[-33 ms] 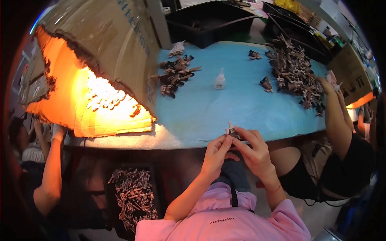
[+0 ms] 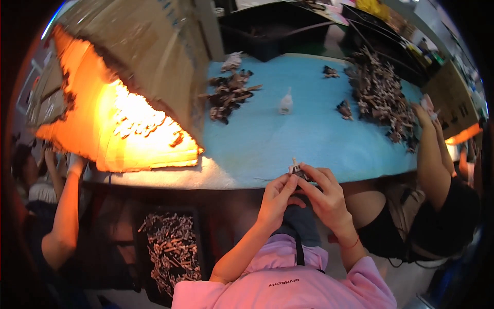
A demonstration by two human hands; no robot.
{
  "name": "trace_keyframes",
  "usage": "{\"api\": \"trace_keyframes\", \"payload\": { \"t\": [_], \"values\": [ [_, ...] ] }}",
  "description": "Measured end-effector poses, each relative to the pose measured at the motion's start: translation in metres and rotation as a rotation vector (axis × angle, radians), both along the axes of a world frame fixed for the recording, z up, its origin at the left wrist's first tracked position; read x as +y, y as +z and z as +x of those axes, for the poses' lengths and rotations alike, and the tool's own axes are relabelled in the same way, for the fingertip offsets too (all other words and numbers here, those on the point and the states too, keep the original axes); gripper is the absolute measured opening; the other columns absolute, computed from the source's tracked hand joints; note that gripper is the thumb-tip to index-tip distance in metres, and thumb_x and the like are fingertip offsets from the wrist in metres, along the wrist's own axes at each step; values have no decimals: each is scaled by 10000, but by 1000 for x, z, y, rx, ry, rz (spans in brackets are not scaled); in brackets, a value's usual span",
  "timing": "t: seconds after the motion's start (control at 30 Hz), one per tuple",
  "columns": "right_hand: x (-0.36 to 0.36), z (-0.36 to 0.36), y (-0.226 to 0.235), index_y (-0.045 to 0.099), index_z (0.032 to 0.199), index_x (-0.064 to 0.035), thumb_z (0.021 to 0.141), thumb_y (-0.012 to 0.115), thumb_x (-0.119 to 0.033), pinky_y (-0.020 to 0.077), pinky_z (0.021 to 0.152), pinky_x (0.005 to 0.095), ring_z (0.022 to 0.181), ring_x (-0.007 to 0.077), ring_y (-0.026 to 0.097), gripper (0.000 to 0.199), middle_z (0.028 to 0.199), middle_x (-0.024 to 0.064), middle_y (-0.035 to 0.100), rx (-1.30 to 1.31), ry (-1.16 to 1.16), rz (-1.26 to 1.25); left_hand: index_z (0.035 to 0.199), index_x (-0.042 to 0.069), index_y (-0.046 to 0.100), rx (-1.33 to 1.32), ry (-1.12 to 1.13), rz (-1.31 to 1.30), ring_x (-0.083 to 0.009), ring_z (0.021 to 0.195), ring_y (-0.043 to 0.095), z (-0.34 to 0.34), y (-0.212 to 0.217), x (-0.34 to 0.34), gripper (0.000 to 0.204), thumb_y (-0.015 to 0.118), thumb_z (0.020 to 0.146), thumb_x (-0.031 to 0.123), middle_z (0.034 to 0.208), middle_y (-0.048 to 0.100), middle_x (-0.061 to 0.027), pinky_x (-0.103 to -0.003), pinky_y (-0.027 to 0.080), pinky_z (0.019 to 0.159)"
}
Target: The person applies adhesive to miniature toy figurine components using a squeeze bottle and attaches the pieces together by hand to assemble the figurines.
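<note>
Close to the table's near edge, my left hand (image 2: 277, 198) and my right hand (image 2: 325, 198) meet fingertip to fingertip. Between them they pinch a small dark-and-pale piece (image 2: 297, 170), its pale narrow tip pointing up. My fingers cover much of it, so its exact kind is unclear. Beyond my hands, a small white squeeze bottle (image 2: 286, 103) with a thin nozzle stands upright on the blue table covering (image 2: 247, 139). Similar dark-and-pale pieces lie in a heap (image 2: 230, 95) at the far left and in a larger pile (image 2: 381, 92) at the right.
A torn cardboard box (image 2: 149, 56), brightly lit inside, holds several pieces at the left. Below the table edge, a black bin (image 2: 197, 242) contains many more. Black trays (image 2: 272, 28) stand at the back. Co-workers' arms (image 2: 64, 216) reach in at left and right.
The view has shifted slightly, so the table's things appear a little farther right. Both hands keep the same pinch on the small piece.
</note>
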State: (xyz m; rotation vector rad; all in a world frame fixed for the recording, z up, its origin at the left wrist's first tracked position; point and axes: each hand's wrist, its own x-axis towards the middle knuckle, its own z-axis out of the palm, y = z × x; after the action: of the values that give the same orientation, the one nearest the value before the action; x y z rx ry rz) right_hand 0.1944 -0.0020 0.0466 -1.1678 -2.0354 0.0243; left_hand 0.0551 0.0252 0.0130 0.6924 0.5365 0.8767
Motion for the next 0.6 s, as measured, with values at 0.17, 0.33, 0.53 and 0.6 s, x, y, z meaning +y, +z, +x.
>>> {"api": "trace_keyframes", "payload": {
  "t": [0.17, 0.33, 0.53, 0.6],
  "values": [
    [1, -17, 6, 599, 951, 41, 600, 595, 87, 506, 683, 346, 846, 297, 590, 354, 1023, 153, 585, 70, 84, 32, 1087, 23, 530, -90, 111, -119, -123, 765, 588, -18, 1, -4, 287, 460, 919, 246, 926, 591, -55, -243, 492, 546],
    [9, -19, 24, 618, 878, 35, 642, 565, 140, 496, 628, 301, 719, 261, 613, 264, 832, 136, 632, 136, -38, 34, 1131, 7, 489, 17, 282, 16, -150, 728, 595, -46, 8, -14, 291, 443, 924, 207, 943, 600, -109, -240, 484, 533],
    [76, 31, 2, 588, 1045, -1, 808, 576, -35, 476, 660, 241, 777, 133, 589, 240, 873, 74, 628, 918, -244, -369, 1093, 2, 523, -115, 271, -36, -156, 737, 604, -65, 6, -16, 248, 485, 905, 158, 958, 594, -99, -226, 481, 522],
    [109, 53, -20, 547, 1121, -11, 782, 614, -60, 481, 701, 254, 872, 140, 569, 348, 990, 87, 604, 711, -193, -373, 1067, -20, 552, -63, 340, -34, -165, 734, 608, -66, 11, -18, 226, 501, 889, 108, 910, 589, -88, -229, 483, 503]
  ]
}}
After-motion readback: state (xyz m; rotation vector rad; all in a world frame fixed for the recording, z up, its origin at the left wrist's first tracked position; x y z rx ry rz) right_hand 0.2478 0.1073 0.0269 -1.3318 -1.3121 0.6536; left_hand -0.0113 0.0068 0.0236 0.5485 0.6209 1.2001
